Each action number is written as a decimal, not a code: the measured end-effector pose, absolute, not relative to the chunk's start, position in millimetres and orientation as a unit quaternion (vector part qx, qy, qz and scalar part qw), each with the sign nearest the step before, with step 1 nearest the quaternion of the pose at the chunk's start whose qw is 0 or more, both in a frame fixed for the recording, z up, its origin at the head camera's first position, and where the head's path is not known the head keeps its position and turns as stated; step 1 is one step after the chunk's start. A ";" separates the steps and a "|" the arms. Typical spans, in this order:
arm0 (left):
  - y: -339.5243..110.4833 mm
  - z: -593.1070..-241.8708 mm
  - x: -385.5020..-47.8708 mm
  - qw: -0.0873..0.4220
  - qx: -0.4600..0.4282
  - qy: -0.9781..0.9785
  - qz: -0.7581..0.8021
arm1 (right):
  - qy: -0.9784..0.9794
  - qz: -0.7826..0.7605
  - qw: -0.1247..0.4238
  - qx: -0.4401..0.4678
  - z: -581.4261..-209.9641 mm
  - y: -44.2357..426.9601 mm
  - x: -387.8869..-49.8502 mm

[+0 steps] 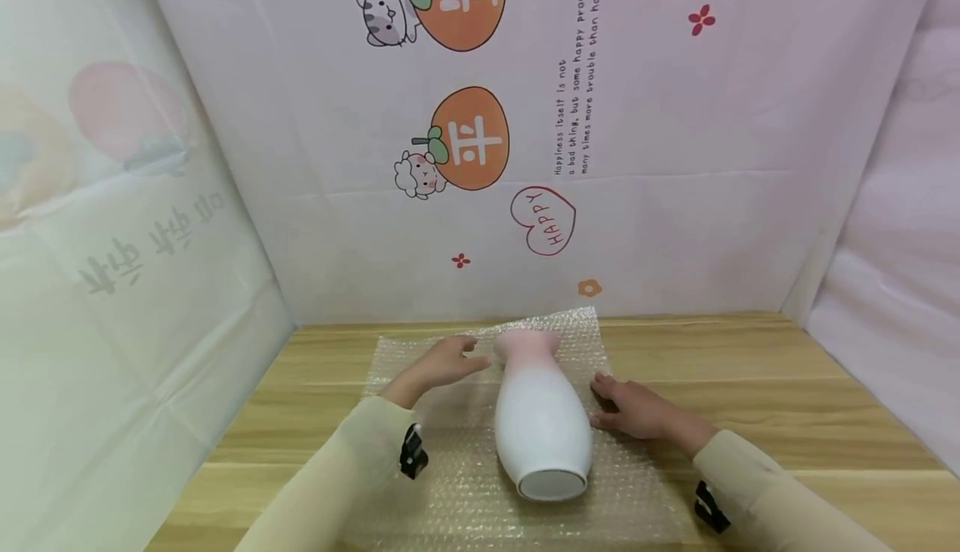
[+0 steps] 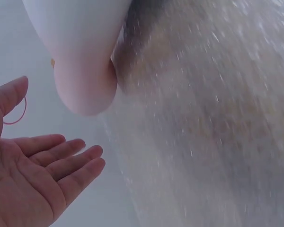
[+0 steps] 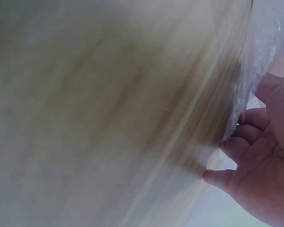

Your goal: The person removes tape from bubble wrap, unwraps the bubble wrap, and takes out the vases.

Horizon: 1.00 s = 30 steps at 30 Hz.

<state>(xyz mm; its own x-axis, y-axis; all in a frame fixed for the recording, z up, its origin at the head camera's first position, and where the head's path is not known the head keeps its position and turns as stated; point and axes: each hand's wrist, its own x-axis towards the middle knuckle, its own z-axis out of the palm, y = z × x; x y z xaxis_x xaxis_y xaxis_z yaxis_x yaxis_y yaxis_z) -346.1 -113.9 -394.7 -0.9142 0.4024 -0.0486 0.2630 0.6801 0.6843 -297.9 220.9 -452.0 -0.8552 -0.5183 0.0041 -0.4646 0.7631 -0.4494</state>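
A vase (image 1: 542, 419), white with a pink neck, lies on its side on a sheet of clear bubble wrap (image 1: 457, 485). Its base faces the near side and its mouth the back. Left of the neck hovers my left hand (image 1: 442, 362), thumb and fingers spread apart; in the left wrist view the palm (image 2: 28, 189) holds nothing and the pink rim stands clear of it. My right hand (image 1: 637, 410) is at the wrap's right edge, beside the vase. In the right wrist view its slightly bent fingertips touch the wrap's edge (image 3: 236, 109), the thumb apart from them.
A wood-grain table (image 1: 750, 385) lies beneath the wrap. White printed sheets hang as a back wall (image 1: 645, 118), a left wall (image 1: 75, 352) and a right wall (image 1: 892, 285). A black clip-like piece sits on each sleeve.
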 end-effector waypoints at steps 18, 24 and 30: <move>-77.2 -426.2 -357.0 0.119 0.100 0.856 0.492 | 0.937 -0.232 0.066 -0.254 -456.0 221.7 -299.0; -66.3 -429.8 -354.6 0.143 0.066 0.829 0.536 | 0.937 -0.235 0.066 -0.250 -455.2 221.3 -297.5; -59.2 -435.0 -355.4 0.154 0.031 0.821 0.548 | 0.937 -0.236 0.064 -0.248 -453.1 220.6 -296.4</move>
<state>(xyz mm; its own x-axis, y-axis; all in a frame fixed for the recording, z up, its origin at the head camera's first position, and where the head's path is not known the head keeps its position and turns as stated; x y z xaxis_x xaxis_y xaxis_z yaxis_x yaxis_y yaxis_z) -355.4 -59.2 -435.0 -0.9504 0.2198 -0.2200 -0.1187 0.3972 0.9100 -296.4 220.6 -453.1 -0.8683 -0.4960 -0.0030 -0.4353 0.7649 -0.4748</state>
